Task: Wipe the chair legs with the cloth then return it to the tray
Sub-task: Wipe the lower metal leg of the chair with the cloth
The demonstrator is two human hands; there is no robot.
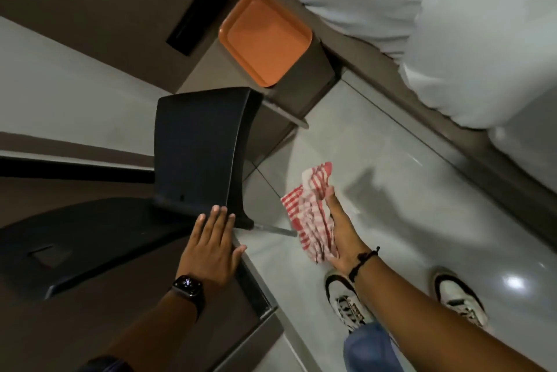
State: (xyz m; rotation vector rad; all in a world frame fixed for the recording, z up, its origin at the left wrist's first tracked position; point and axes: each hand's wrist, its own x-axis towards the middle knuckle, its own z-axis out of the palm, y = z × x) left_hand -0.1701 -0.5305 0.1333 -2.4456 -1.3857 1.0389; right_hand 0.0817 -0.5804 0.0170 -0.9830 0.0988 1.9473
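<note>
Steadying chair [196, 145], cloth [310, 215] at its leg [274, 229].
Left hand [212, 246] flat, released; right hand [340, 233] grasping cloth; tray [232, 22] upper centre.

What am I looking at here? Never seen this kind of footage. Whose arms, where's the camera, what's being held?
There is no machine: one camera worn on a person's head looks down at their own arms. The left hand, watch on its wrist, rests flat on a black chair, apparently steadying it. The right hand holds a red-and-white checked cloth at the end of a thin metal chair leg. An orange tray, with nothing on it, sits on a small stand beyond the chair. The person's shoes show on the tiled floor.
</note>
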